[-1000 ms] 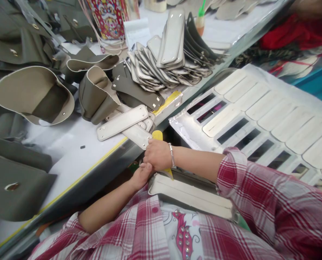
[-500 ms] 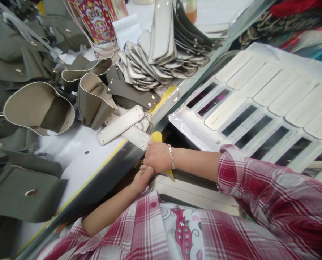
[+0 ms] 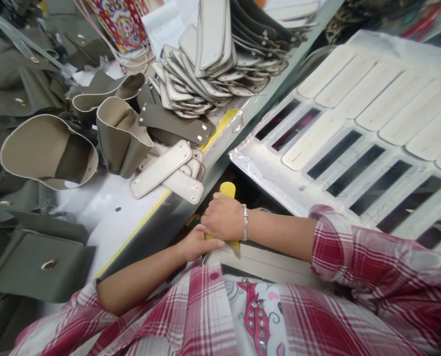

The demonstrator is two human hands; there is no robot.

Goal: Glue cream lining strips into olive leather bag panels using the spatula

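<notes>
Olive-grey leather bag panels (image 3: 122, 138) with cream linings are seen in the single head view, heaped toward the left of a white counter (image 3: 105, 232), and a flat olive bag body (image 3: 42, 264) with a metal fitting lies nearer its edge. Further along, a big pile of pale strap tabs (image 3: 201, 74) with small metal studs has been stacked, and a few loose tabs (image 3: 161, 168) are left near the counter's yellow-taped edge (image 3: 220, 128). Across a gap, a foil-covered rack (image 3: 257, 170) is set, with a row of cream strips (image 3: 391, 104) laid side by side above dark slots. Much of the batch appears to have been prepared, judging by these piles and rows, while the olive panels are seen lying apart from the tabs; how many pieces are left cannot be told. Below the counter edge, a yellow tool (image 3: 227, 190) is gripped in the closed right hand (image 3: 223, 217), its tip showing beneath the fist, and it is held just over a long pale strip (image 3: 268, 264) at the person's lap. The left hand (image 3: 196, 244) is half curled, its fingers (image 3: 215, 242) laid against the right hand, though whether anything is gripped by it cannot be told.
</notes>
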